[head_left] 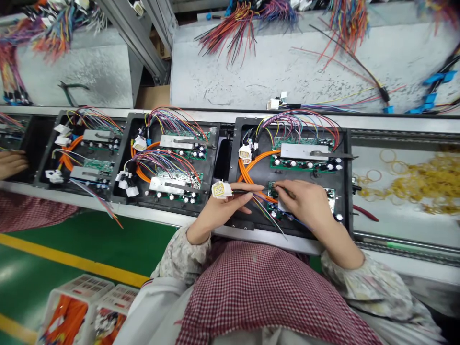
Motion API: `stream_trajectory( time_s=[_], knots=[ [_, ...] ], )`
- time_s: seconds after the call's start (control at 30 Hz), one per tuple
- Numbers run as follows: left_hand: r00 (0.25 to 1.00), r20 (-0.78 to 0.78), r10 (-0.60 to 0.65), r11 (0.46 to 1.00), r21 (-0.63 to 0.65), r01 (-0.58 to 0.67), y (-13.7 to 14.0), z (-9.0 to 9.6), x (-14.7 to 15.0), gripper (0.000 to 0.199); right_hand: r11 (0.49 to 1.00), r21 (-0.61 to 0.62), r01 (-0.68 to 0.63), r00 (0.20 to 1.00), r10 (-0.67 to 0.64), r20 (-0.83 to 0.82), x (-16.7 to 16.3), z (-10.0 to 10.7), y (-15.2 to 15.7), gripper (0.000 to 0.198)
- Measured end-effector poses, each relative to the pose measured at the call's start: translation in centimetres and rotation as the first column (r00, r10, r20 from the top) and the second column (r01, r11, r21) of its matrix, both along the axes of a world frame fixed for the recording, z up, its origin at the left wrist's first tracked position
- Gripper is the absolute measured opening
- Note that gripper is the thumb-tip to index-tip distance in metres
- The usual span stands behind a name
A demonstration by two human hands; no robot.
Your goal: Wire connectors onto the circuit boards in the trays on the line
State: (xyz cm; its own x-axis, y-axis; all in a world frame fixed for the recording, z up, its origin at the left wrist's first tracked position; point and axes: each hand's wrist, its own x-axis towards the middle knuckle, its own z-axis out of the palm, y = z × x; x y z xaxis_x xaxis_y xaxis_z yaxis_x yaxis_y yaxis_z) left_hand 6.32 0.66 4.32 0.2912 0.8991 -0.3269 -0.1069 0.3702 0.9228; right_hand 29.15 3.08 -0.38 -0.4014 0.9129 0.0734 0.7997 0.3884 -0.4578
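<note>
My left hand (pixel 218 210) holds a wire harness between thumb and forefinger, its white connector (pixel 220 190) facing left. The harness's dark sleeve runs along my forefinger toward the lower circuit board (pixel 270 190), and several loose thin wires (pixel 268 211) hang below it. My right hand (pixel 309 203) is over that board, thumb and forefinger pinched at its upper left edge on what looks like a thin wire end; the fingers cover most of it. Both hands are over a black tray (pixel 347 177). Behind them, an upper board (pixel 304 149) carries a plugged-in harness. Orange wires (pixel 249 168) cross at the left.
More black trays (pixel 118 184) with wired boards stand along the line to the left, where another person's hand (pixel 12 163) reaches in. Yellow rubber bands (pixel 420 184) lie at right. Wire bundles (pixel 237 28) rest on the shelf behind. White baskets (pixel 68 306) stand on the floor.
</note>
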Motion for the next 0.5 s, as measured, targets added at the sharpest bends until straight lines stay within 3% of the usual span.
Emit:
stream_trajectory(
  time_s=[0.1,0.3,0.5],
  knots=[
    [0.999,-0.031,-0.020,0.999,0.025,0.021,-0.1,0.0,0.0,0.027,0.999,-0.013,-0.047,0.999,0.047,-0.011,0.0,0.2,0.1,0.030],
    [1.000,-0.006,0.012,0.998,0.054,-0.012,-0.1,-0.1,0.1,0.027,0.999,-0.049,-0.013,0.997,0.009,-0.072,-0.1,0.5,0.2,0.027],
    [0.997,0.011,0.075,0.995,0.068,-0.075,-0.3,0.1,-0.2,0.021,0.999,-0.044,0.015,0.983,-0.023,-0.181,2.8,3.5,-0.1,0.022]
  ],
)
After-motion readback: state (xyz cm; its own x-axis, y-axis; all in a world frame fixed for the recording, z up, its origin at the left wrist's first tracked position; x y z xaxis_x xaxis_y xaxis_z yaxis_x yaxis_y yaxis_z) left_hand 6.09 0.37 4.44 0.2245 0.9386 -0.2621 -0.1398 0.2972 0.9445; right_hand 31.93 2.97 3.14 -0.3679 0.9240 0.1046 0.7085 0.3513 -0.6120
